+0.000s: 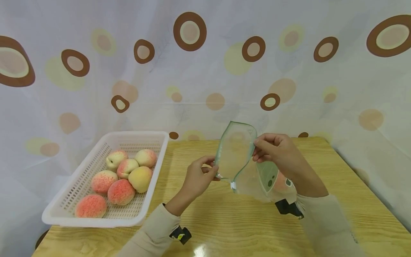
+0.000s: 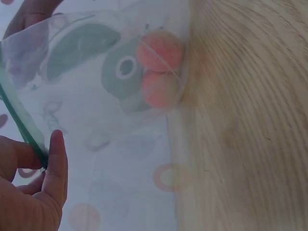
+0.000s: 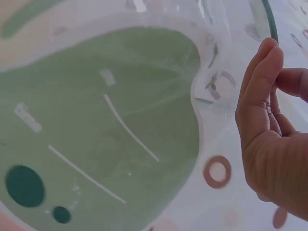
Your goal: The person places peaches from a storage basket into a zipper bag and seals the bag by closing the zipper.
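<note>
A clear slider zip bag (image 1: 261, 178) with a green-edged mouth hangs between my hands, its mouth spread wide. My left hand (image 1: 199, 175) pinches the near left edge of the mouth between thumb and fingers. On the opposite edge, my right hand (image 1: 277, 151) pinches the rim. A white slider (image 1: 233, 185) sits at the mouth's lower corner. The bag's wall carries a green leaf-like print (image 3: 139, 106). Through the plastic, the left wrist view shows two peaches (image 2: 160, 52) at the bottom of the bag, close against each other.
To the left stands a white plastic basket (image 1: 48, 211) with several red and yellow peaches (image 1: 121, 192) in it. The wood-grain table (image 1: 221, 228) extends under the hands. Behind it hangs a pale curtain (image 1: 205, 75) with brown ring patterns.
</note>
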The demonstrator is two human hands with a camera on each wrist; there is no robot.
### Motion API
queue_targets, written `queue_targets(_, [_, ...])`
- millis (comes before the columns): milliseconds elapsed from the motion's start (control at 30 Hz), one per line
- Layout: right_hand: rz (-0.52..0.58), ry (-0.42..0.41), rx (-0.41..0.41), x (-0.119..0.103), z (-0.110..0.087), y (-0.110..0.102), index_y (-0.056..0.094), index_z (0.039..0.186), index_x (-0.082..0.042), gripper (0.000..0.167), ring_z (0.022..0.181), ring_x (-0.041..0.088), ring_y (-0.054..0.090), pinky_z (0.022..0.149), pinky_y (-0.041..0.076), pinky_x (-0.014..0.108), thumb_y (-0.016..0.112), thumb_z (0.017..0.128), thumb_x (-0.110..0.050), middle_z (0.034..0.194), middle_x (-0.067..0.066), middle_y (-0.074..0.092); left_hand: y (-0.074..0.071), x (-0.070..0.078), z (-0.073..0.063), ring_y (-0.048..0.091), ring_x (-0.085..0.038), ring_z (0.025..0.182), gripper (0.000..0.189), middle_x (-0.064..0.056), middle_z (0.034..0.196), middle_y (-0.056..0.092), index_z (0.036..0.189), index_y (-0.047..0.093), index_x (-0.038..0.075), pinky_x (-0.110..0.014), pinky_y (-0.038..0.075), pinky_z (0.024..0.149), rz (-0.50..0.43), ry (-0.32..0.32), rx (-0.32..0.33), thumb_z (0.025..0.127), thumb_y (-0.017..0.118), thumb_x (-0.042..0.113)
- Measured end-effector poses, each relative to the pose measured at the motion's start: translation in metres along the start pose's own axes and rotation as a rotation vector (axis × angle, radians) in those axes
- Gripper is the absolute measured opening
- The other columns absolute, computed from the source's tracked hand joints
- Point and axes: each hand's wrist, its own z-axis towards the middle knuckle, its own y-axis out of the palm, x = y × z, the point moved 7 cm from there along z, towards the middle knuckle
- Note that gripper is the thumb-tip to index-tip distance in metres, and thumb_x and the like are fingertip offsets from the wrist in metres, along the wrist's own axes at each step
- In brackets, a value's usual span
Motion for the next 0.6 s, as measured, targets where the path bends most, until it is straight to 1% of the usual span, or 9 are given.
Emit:
queue_targets(67, [-0.014, 0.036, -0.03, 0.012, 0.004, 0.012, 0.065, 0.085, -0.004, 0.019, 0.065, 0.013, 0.066, 0.064, 0.056, 0.027, 0.056, 0.098, -0.016, 0.073, 0.002, 0.066, -0.01, -0.012, -0.005, 0.067, -0.021, 0.071, 0.029, -0.016, 0.096, 0.052, 0.124, 0.055, -0.008, -0.032, 0.058, 0.068, 0.046, -0.041, 0.022, 0.096, 0.052, 0.0])
queue_targets(167, [-0.031, 0.081, -0.084, 0.03, 0.011, 0.032, 0.064, 0.086, -0.002, 0.019, 0.066, 0.014, 0.066, 0.065, 0.056, 0.028, 0.055, 0.097, -0.014, 0.074, 0.003, 0.066, -0.025, -0.031, -0.013, 0.066, -0.019, 0.065, 0.031, -0.016, 0.095, 0.052, 0.125, 0.053, -0.01, -0.035, 0.058, 0.066, 0.106, -0.125, 0.052, 0.096, 0.05, 0.0])
queue_targets(233, [-0.037, 0.112, -0.123, 0.041, 0.015, 0.046, 0.063, 0.086, 0.0, 0.019, 0.067, 0.015, 0.066, 0.065, 0.057, 0.028, 0.055, 0.097, -0.013, 0.074, 0.004, 0.066, -0.032, -0.041, -0.018, 0.066, -0.018, 0.062, 0.033, -0.016, 0.094, 0.052, 0.126, 0.052, -0.012, -0.038, 0.058, 0.065, 0.15, -0.173, 0.06, 0.095, 0.048, -0.001])
queue_targets(267, [-0.041, 0.124, -0.143, 0.046, 0.016, 0.052, 0.063, 0.086, 0.002, 0.019, 0.067, 0.016, 0.067, 0.065, 0.057, 0.029, 0.055, 0.097, -0.012, 0.074, 0.005, 0.066, -0.035, -0.045, -0.02, 0.066, -0.018, 0.061, 0.034, -0.016, 0.094, 0.053, 0.126, 0.05, -0.013, -0.039, 0.058, 0.064, 0.174, -0.188, 0.055, 0.095, 0.047, -0.001])
queue_targets(333, [-0.042, 0.153, -0.177, 0.057, 0.019, 0.062, 0.063, 0.086, 0.003, 0.019, 0.067, 0.016, 0.067, 0.065, 0.057, 0.029, 0.054, 0.097, -0.011, 0.074, 0.006, 0.066, -0.037, -0.052, -0.024, 0.066, -0.02, 0.06, 0.035, -0.016, 0.093, 0.054, 0.126, 0.048, -0.016, -0.04, 0.058, 0.063, 0.217, -0.206, 0.036, 0.095, 0.046, -0.002])
queue_targets(433, [-0.049, 0.185, -0.215, 0.07, 0.022, 0.073, 0.062, 0.086, 0.004, 0.02, 0.067, 0.016, 0.067, 0.064, 0.057, 0.029, 0.053, 0.097, -0.011, 0.074, 0.006, 0.067, -0.038, -0.057, -0.027, 0.066, -0.025, 0.059, 0.036, -0.017, 0.087, 0.056, 0.125, 0.046, -0.02, -0.037, 0.058, 0.059, 0.3, -0.203, 0.002, 0.094, 0.045, -0.003])
queue_targets(500, [-0.039, 0.198, -0.228, 0.075, 0.022, 0.078, 0.062, 0.086, 0.004, 0.021, 0.066, 0.015, 0.066, 0.063, 0.057, 0.028, 0.052, 0.097, -0.011, 0.074, 0.006, 0.067, -0.038, -0.059, -0.029, 0.066, -0.028, 0.058, 0.035, -0.016, 0.083, 0.057, 0.124, 0.046, -0.021, -0.033, 0.057, 0.055, 0.352, -0.202, -0.005, 0.093, 0.045, -0.004])
queue_targets(600, [-0.029, 0.206, -0.239, 0.079, 0.022, 0.083, 0.062, 0.087, 0.005, 0.021, 0.064, 0.014, 0.066, 0.061, 0.056, 0.026, 0.051, 0.097, -0.01, 0.073, 0.005, 0.066, -0.037, -0.059, -0.032, 0.065, -0.026, 0.055, 0.036, -0.016, 0.08, 0.058, 0.123, 0.045, -0.023, -0.028, 0.055, 0.05, 0.422, -0.194, -0.018, 0.092, 0.045, -0.005])
